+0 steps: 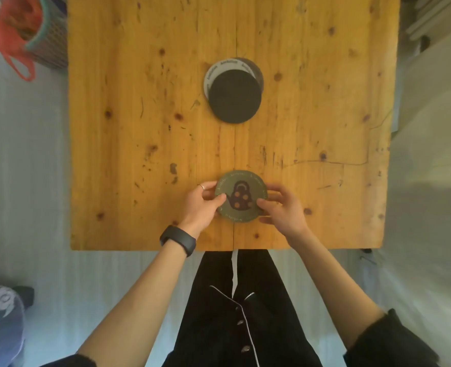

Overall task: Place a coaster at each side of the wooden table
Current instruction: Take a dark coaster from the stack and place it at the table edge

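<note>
Both hands pinch the round olive-green coaster with a dark spotted teapot print (241, 196), the left hand (202, 201) on one rim and the right hand (281, 205) on the other. Each grip is closed lightly on its edge, probably to square it near the middle of the near edge of the knotty, scratched pine tabletop (129, 128). A loose stack of round coasters, black one uppermost (234, 95), waits at the centre. A mesh basket holding a red net bag (15, 30) stands off the far left corner on pale flooring.
</note>
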A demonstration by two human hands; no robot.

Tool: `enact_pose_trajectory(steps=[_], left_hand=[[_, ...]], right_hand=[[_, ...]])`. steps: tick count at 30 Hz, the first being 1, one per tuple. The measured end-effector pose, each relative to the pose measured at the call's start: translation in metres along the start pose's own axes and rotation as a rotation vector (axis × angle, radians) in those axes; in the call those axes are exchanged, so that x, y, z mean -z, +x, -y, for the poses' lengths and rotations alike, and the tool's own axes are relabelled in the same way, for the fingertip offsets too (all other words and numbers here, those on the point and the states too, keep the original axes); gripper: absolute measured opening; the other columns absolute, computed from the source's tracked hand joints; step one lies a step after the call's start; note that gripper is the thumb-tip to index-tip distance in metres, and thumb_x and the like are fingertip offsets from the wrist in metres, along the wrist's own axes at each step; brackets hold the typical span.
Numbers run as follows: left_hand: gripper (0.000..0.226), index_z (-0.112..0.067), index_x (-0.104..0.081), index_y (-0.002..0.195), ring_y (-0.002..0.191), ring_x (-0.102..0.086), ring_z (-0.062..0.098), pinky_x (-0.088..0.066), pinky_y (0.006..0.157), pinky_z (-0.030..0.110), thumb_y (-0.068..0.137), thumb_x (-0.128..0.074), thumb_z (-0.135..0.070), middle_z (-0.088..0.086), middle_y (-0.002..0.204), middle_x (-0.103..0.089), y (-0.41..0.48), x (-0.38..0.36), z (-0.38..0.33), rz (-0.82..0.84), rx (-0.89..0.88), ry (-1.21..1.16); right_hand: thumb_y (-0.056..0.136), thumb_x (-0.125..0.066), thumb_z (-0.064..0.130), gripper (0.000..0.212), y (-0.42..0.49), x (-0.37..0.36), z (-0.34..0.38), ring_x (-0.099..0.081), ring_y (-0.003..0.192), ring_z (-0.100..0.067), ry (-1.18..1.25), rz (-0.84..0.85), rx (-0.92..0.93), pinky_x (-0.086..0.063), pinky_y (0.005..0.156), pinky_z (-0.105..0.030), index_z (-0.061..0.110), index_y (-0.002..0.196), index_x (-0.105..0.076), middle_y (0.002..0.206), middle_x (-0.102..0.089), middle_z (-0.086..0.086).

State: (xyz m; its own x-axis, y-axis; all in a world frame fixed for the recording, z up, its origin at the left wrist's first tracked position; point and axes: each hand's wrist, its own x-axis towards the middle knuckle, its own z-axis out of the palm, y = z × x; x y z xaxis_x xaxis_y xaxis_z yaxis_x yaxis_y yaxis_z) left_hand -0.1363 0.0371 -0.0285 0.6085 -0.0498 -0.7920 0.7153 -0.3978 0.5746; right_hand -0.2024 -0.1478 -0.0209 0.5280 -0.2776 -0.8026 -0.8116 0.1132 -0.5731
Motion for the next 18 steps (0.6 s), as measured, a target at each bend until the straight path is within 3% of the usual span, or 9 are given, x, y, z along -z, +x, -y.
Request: enact_pose_trajectory(steps=[5, 11, 18], left_hand=[[0.024, -0.023, -0.064, 0.111, 0.077, -0.061, 0.002, -0.041, 0.059, 0.014, 0.088, -0.070, -0.026, -0.011, 0.090, -0.065, -0.018, 0.008, 0.022, -0.135, -0.098, 0.272], [0.013, -0.029, -0.071, 0.095, 0.098, -0.056, 0.013, -0.045, 0.069, 0.029, 0.089, -0.065, -0.040, -0.014, 0.091, -0.071, -0.024, 0.007, 0.044, -0.325, -0.199, 0.638], [0.015, -0.031, -0.069, 0.091, 0.086, -0.066, 0.013, -0.051, 0.082, 0.037, 0.086, -0.065, -0.044, -0.015, 0.085, -0.074, -0.018, 0.009, 0.046, -0.322, -0.167, 0.677]], right_hand=[[0.090, -0.071, 0.032, 0.022, -0.008, -0.008, -0.029, -0.075, 0.081, -0.020, -0.284, -0.070, 0.099, -0.064, 0.068, -0.044, 0.032, 0.110, -0.061, 0.101, -0.071, 0.002], [0.094, -0.064, 0.039, 0.025, -0.020, -0.024, -0.052, -0.070, 0.082, -0.015, -0.510, -0.156, 0.149, -0.061, 0.078, -0.042, 0.023, 0.113, -0.062, 0.084, -0.067, 0.012], [0.094, -0.064, 0.039, 0.026, -0.018, -0.026, -0.052, -0.069, 0.084, -0.016, -0.587, -0.177, 0.174, -0.059, 0.076, -0.035, 0.020, 0.111, -0.063, 0.086, -0.068, 0.011]])
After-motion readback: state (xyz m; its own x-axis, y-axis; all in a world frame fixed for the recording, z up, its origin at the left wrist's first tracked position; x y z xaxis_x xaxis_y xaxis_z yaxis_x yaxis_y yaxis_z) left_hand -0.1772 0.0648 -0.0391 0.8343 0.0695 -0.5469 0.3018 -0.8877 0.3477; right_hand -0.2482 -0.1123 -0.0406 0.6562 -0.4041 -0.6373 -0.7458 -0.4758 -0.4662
